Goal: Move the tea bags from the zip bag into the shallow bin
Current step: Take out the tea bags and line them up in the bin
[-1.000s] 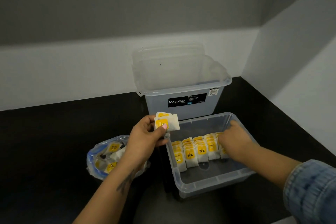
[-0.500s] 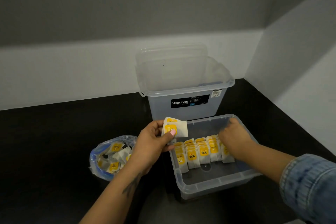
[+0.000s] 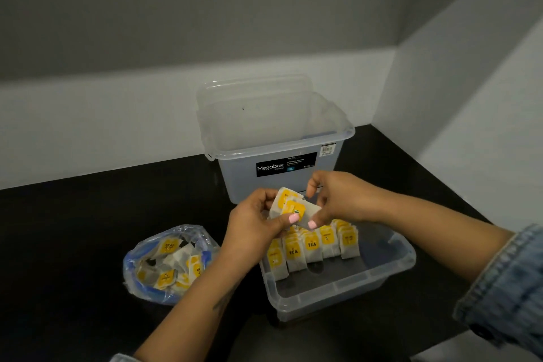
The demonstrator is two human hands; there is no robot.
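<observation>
Above the far left corner of the shallow bin point(image 3: 390, 272), we find both hands meeting on a small stack of held tea bags point(image 3: 293, 207). The left hand point(image 3: 252, 229) grips the stack, its thumb laid across the front. The right hand point(image 3: 340, 197) pinches the front bag, thumb on its lower edge and fingers curled behind. The held bags are white with yellow labels; their print is too small to read.

Below the hands, we note rows of tea bags point(image 3: 313, 247) standing upright in the bin's far half; two yellow labels read "TEA". The near half of the bin floor shows bare.

Left of the bin lies the zip bag point(image 3: 164, 264), open, clear with blue trim, holding loose tea bags.

Behind stands a taller clear tub point(image 3: 276, 138) whose black label reads "Megabox"; the smaller print is illegible. A sticker sits at its right corner. All rest on a black counter point(image 3: 73, 229).
</observation>
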